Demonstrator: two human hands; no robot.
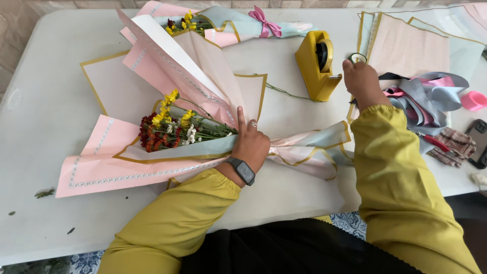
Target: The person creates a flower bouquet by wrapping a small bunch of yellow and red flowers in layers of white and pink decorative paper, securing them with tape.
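Note:
A bouquet of red, yellow and white flowers (pixel 167 129) lies on its side in pink and pale blue wrapping paper with gold edges (pixel 109 162). My left hand (pixel 251 142), with a ring and a dark wristwatch, grips the gathered waist of the wrap and holds it down on the white table (pixel 45 101). My right hand (pixel 361 78) reaches to the far right of the yellow tape dispenser (pixel 317 63), fingers pinched at a small green ring-shaped roll (pixel 357 57).
A finished bouquet with a pink bow (pixel 238 25) lies at the back. Spare wrapping sheets (pixel 411 45), grey and pink ribbons (pixel 426 96), a pink cap (pixel 474 100), a checked cloth (pixel 459 144) and a dark phone (pixel 479 139) crowd the right side.

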